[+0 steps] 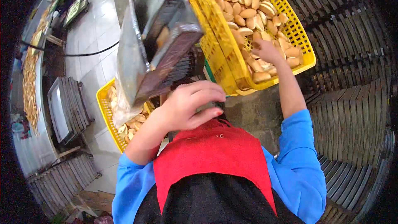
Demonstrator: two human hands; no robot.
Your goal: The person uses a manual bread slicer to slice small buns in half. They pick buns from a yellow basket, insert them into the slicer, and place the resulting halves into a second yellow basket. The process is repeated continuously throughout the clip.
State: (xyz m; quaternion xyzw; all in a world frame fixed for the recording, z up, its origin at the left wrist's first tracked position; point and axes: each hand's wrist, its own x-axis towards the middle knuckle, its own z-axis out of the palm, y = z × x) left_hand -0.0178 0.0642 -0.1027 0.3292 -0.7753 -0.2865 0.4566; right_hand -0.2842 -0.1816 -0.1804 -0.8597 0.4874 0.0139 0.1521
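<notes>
My right hand [266, 50] reaches down among oblong bread rolls [248, 13] in a yellow plastic crate [306, 48]. Its fingertips touch the rolls, and whether they grip one is hidden. The crate appears stacked on another yellow crate [214, 57]. My left hand [197, 104] hovers in front of my red apron [211, 152], fingers curled and apart, with nothing in them. Just beyond it stands a metal machine [168, 56] with a slanted chute, partly wrapped in clear plastic. A piece of bread [162, 36] seems to sit inside the chute.
Below the machine, at left, a second yellow crate [107, 121] holds more rolls. Stacked baking trays [348, 121] line the right side. Farther left are leaning trays [67, 109], a long table [40, 105] covered with bread pieces, and a black cable [93, 53] across the tiled floor.
</notes>
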